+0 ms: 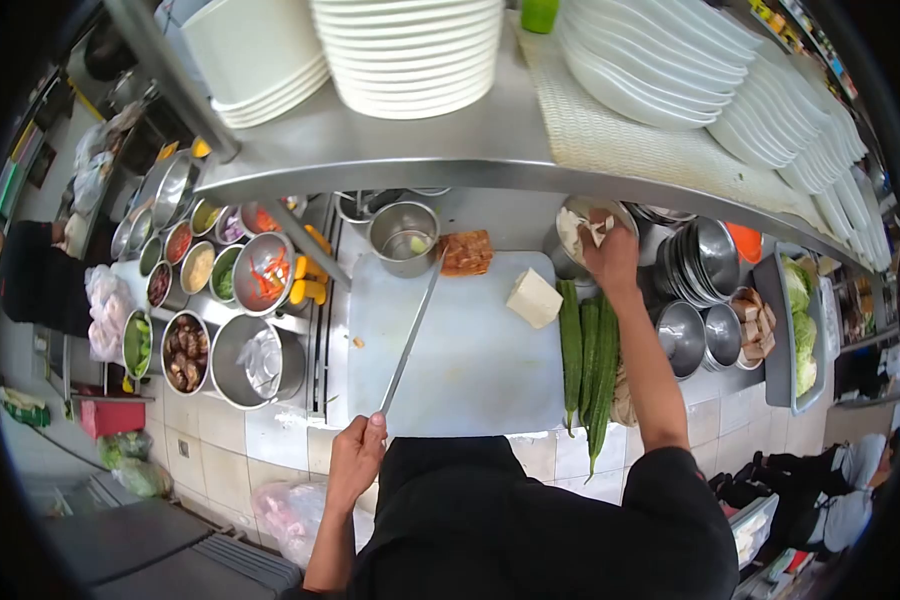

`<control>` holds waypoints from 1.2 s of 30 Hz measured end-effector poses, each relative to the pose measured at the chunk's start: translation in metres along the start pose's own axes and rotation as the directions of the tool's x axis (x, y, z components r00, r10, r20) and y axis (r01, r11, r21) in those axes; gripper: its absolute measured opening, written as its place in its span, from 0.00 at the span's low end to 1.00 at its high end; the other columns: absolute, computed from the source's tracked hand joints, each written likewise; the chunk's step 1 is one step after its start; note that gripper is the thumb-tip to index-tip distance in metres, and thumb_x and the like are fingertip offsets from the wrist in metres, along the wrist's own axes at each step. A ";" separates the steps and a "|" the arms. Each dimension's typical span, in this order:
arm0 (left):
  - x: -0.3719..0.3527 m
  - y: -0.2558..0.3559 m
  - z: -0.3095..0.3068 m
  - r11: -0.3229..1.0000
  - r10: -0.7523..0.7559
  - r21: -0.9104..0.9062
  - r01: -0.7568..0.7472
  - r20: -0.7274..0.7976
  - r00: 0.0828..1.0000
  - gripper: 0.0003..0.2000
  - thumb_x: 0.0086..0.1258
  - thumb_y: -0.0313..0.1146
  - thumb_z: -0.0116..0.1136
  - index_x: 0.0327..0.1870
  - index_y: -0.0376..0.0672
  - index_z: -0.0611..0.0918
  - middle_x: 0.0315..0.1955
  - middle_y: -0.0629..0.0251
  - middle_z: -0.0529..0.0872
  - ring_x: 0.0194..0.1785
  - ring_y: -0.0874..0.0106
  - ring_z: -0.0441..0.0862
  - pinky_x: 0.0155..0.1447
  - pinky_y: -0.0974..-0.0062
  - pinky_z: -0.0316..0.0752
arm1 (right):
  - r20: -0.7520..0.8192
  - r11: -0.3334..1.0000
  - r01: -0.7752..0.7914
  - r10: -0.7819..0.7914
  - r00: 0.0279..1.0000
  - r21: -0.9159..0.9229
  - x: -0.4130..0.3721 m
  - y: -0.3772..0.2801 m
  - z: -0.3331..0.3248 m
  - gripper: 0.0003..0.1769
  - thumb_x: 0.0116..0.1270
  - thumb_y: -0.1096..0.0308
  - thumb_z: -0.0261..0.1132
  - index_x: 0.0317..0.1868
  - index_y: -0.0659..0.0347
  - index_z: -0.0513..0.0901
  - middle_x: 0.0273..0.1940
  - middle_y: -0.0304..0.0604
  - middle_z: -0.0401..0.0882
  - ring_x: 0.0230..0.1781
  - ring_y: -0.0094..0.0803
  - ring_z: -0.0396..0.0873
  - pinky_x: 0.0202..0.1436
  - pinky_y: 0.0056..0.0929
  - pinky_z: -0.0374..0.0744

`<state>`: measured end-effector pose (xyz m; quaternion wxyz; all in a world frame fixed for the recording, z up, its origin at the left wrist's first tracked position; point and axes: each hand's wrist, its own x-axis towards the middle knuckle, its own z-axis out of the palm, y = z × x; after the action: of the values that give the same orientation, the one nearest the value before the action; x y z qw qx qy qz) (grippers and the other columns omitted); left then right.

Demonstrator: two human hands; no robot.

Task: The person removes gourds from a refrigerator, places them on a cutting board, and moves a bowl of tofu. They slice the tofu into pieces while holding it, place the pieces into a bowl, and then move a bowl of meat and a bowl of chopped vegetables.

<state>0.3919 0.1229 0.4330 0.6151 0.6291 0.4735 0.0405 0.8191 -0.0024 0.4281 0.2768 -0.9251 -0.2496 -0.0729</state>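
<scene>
My left hand (358, 455) is closed around the near end of a long, thin knife (412, 338), whose narrow metal blade slants up across the white cutting board (450, 385). Its far tip reaches beside a reddish-brown block of food (467, 253) at the board's back edge. At the back right, my right hand (610, 250) reaches into a metal pot (562, 262) and grips white pieces (574, 232); its fingertips are partly hidden. A white tofu block (535, 298) lies on the board's right side. Long green ridged gourds (598, 350) lie along the board's right edge.
A steel shelf (390, 165) with stacked white dishes (410, 50) overhangs the back. A metal pot (403, 238) stands at the board's back left. Ingredient bowls (264, 272) fill the left; metal bowls (695, 260) and a grey cabbage bin (778, 330) stand right. Other people (830, 490) are nearby.
</scene>
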 end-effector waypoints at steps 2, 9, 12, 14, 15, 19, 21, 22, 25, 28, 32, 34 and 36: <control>-0.004 -0.025 -0.013 0.996 -0.060 0.053 0.065 -0.077 0.995 0.26 0.74 0.51 0.50 0.25 0.33 0.76 0.16 0.66 0.74 0.20 0.79 0.69 0.26 0.77 0.65 | 0.009 0.989 0.035 -0.037 0.999 0.142 -0.031 -0.022 0.014 0.18 0.54 0.62 0.71 0.44 0.58 0.80 0.44 0.52 0.82 0.41 0.47 0.83 0.43 0.41 0.80; -0.006 -0.105 -0.028 0.997 0.060 0.068 -0.049 -0.185 0.981 0.23 0.74 0.50 0.51 0.27 0.37 0.76 0.16 0.73 0.70 0.16 0.85 0.63 0.19 0.82 0.55 | 0.113 0.858 0.361 -0.426 0.898 0.365 -0.068 -0.101 0.065 0.18 0.53 0.68 0.72 0.45 0.59 0.81 0.44 0.49 0.81 0.44 0.44 0.81 0.49 0.38 0.78; -0.028 -0.086 -0.041 0.988 -0.125 -0.112 0.108 -0.158 0.980 0.25 0.74 0.54 0.49 0.28 0.36 0.76 0.16 0.71 0.71 0.16 0.84 0.64 0.19 0.82 0.58 | 0.427 0.887 0.151 -0.351 0.833 0.435 -0.101 -0.124 0.096 0.17 0.55 0.69 0.69 0.46 0.57 0.80 0.49 0.48 0.80 0.50 0.45 0.78 0.55 0.39 0.76; -0.034 -0.092 -0.046 0.950 -0.179 -0.288 0.124 -0.174 0.968 0.27 0.73 0.57 0.47 0.28 0.36 0.75 0.12 0.72 0.69 0.12 0.83 0.62 0.16 0.82 0.56 | 0.323 0.796 0.280 -0.501 0.803 0.536 -0.151 -0.138 0.133 0.25 0.58 0.66 0.68 0.56 0.57 0.74 0.57 0.52 0.74 0.58 0.49 0.73 0.60 0.39 0.73; -0.039 -0.091 -0.050 0.947 -0.185 -0.296 0.125 -0.182 0.966 0.27 0.73 0.57 0.47 0.28 0.36 0.75 0.12 0.72 0.69 0.12 0.83 0.62 0.16 0.82 0.56 | 0.289 0.758 0.429 -0.607 0.740 0.491 -0.171 -0.144 0.158 0.31 0.61 0.62 0.65 0.64 0.61 0.68 0.66 0.57 0.64 0.67 0.54 0.62 0.68 0.48 0.64; -0.053 -0.085 -0.069 0.930 -0.251 -0.321 0.181 -0.195 0.948 0.30 0.73 0.61 0.41 0.28 0.37 0.75 0.10 0.70 0.68 0.10 0.81 0.63 0.14 0.81 0.57 | 0.311 0.883 0.415 -0.467 0.828 0.221 -0.261 -0.210 0.201 0.41 0.66 0.52 0.61 0.68 0.73 0.57 0.71 0.61 0.52 0.74 0.55 0.48 0.74 0.57 0.45; -0.062 -0.074 -0.079 0.936 -0.206 -0.331 0.120 -0.236 0.950 0.30 0.73 0.61 0.41 0.29 0.37 0.75 0.11 0.70 0.69 0.10 0.80 0.64 0.14 0.81 0.58 | 0.421 0.654 0.343 -0.722 0.549 0.674 -0.277 -0.230 0.201 0.35 0.66 0.56 0.60 0.67 0.67 0.61 0.65 0.60 0.64 0.70 0.52 0.59 0.73 0.53 0.50; -0.065 -0.072 -0.086 0.940 -0.208 -0.313 0.133 -0.221 0.953 0.30 0.73 0.61 0.41 0.29 0.38 0.75 0.11 0.69 0.69 0.11 0.79 0.65 0.15 0.80 0.59 | 0.367 0.643 0.427 -0.738 0.566 0.636 -0.284 -0.235 0.192 0.32 0.66 0.58 0.61 0.65 0.65 0.65 0.62 0.58 0.68 0.68 0.50 0.62 0.71 0.51 0.54; -0.073 -0.066 -0.100 0.916 -0.206 -0.374 0.144 -0.131 0.970 0.31 0.73 0.62 0.38 0.29 0.38 0.75 0.11 0.68 0.70 0.11 0.77 0.66 0.15 0.79 0.60 | 0.452 0.723 0.159 -0.571 0.686 0.672 -0.283 -0.235 0.168 0.21 0.64 0.65 0.64 0.56 0.59 0.76 0.51 0.50 0.80 0.57 0.46 0.75 0.63 0.42 0.69; -0.069 -0.069 -0.107 0.867 -0.203 -0.466 0.177 -0.007 0.979 0.32 0.74 0.62 0.36 0.29 0.38 0.75 0.11 0.66 0.69 0.10 0.75 0.65 0.16 0.77 0.62 | 0.604 0.437 -0.456 -0.304 0.736 0.775 -0.261 -0.227 0.170 0.15 0.65 0.65 0.66 0.49 0.62 0.80 0.38 0.40 0.84 0.39 0.28 0.82 0.45 0.25 0.79; -0.056 -0.069 -0.103 0.835 -0.146 -0.517 0.190 0.124 0.981 0.31 0.74 0.62 0.35 0.28 0.38 0.74 0.11 0.66 0.69 0.10 0.75 0.65 0.15 0.77 0.63 | 0.603 0.091 -0.612 -0.333 0.725 0.786 -0.237 -0.254 0.122 0.17 0.64 0.64 0.68 0.47 0.68 0.80 0.35 0.38 0.84 0.34 0.24 0.81 0.39 0.23 0.80; -0.051 -0.068 -0.101 0.831 -0.139 -0.516 0.211 0.174 0.975 0.31 0.73 0.62 0.35 0.28 0.38 0.74 0.11 0.66 0.69 0.10 0.74 0.65 0.15 0.77 0.63 | 0.631 0.145 -0.627 -0.364 0.685 0.765 -0.241 -0.258 0.113 0.18 0.62 0.64 0.70 0.47 0.69 0.79 0.34 0.39 0.83 0.33 0.23 0.81 0.38 0.22 0.80; -0.043 -0.066 -0.097 0.818 -0.149 -0.531 0.222 0.178 0.973 0.31 0.73 0.62 0.36 0.29 0.39 0.74 0.11 0.65 0.70 0.09 0.74 0.65 0.15 0.76 0.64 | 0.694 0.236 -0.661 -0.381 0.611 0.712 -0.243 -0.254 0.102 0.21 0.58 0.65 0.74 0.46 0.71 0.79 0.32 0.40 0.83 0.30 0.22 0.80 0.34 0.21 0.80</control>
<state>0.2708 0.1528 0.4260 0.7992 0.3792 0.4606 0.0733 0.4814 0.1348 0.3970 0.6466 -0.4992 -0.2293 0.5293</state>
